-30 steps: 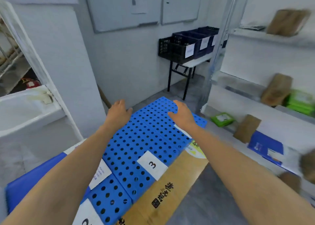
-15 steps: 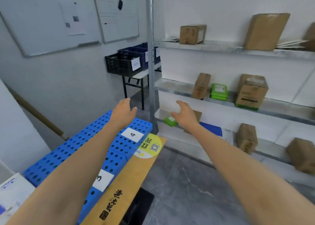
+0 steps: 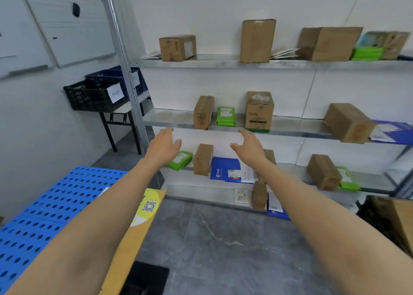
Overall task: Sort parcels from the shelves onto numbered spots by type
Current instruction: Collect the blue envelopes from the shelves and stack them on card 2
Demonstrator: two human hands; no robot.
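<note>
Head view: left hand [image 3: 164, 147] and right hand [image 3: 250, 147], fingers spread and empty, reach under the middle shelf [image 3: 169, 118] toward the small brown carton [image 3: 203, 159] below it, likely light and stiff, best clasped by its sides.

Bare forearms, no sleeves; hands [image 3: 164, 147] ungloved, no rings.

Site: small parcel-sorting storeroom | Storage: grey steel shelving rack [image 3: 290, 64] against a white wall, holding brown cardboard boxes [image 3: 177, 48], flat green plastic packets [image 3: 225, 115] and a blue paper mailer [image 3: 223, 169] | Sorting: blue perforated plastic board [image 3: 55, 205]; paper-labelled black plastic lattice crate [image 3: 89, 97] on a small side table [image 3: 122, 110] | Fittings: white wall-mounted whiteboard [image 3: 67, 30]; grey stone-tile floor [image 3: 223, 250]
</note>
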